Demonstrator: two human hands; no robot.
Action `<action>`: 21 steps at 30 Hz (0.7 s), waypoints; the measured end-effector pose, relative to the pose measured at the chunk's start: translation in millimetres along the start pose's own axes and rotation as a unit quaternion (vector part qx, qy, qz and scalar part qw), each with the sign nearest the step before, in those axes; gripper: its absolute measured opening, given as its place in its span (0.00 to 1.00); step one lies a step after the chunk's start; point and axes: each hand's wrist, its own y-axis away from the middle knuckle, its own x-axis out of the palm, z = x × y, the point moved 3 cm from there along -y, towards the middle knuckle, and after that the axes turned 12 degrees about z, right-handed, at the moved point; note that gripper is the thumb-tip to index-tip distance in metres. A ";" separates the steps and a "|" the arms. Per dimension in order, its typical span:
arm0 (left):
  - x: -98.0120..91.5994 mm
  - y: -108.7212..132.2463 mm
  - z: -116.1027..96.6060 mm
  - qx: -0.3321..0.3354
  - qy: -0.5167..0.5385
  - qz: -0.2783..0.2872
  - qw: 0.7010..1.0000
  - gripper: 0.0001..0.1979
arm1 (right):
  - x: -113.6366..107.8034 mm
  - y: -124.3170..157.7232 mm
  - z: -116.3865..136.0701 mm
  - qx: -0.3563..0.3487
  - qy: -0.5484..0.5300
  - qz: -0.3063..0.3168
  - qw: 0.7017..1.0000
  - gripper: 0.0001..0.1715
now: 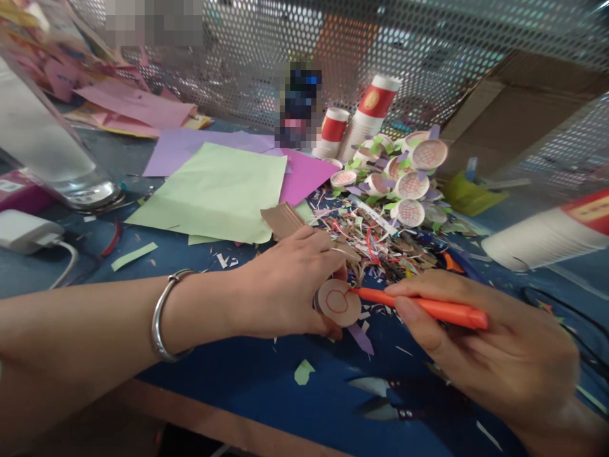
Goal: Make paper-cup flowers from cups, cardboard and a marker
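My left hand [290, 282], with a silver bangle on the wrist, grips a small cut-down paper cup [351, 311] by its side. The cup's round white base faces up and bears a red circle drawn inside its rim. A purple paper strip [361, 338] sticks out below it. In my right hand [504, 349] is an orange marker pen [442, 311], its tip touching the base at the right of the circle. Scissors [380, 398] with open blades lie below my right hand, their handles in shadow. Several similar cup pieces [412, 186] with red grids are heaped behind.
Paper scraps [354, 235] are piled beyond my hands. Green paper [214, 190] and purple paper [176, 149] lie at the back left. Stacked paper cups [371, 114] stand behind, and another stack [537, 241] lies right. A clear glass [61, 146] and white charger [28, 230] are at left.
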 end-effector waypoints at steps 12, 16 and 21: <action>-1.2 0.7 -1.7 0.002 -0.001 0.011 1.000 0.29 | 4.1 -0.7 7.3 -0.035 -0.035 0.014 0.999 0.10; -1.5 0.7 -2.0 0.022 0.003 -0.002 1.000 0.27 | 6.8 -0.7 5.8 -0.045 -0.045 0.027 0.998 0.12; -2.2 1.3 -1.5 0.037 0.003 -0.008 0.999 0.27 | 9.2 -2.0 5.0 -0.041 -0.031 0.038 0.998 0.09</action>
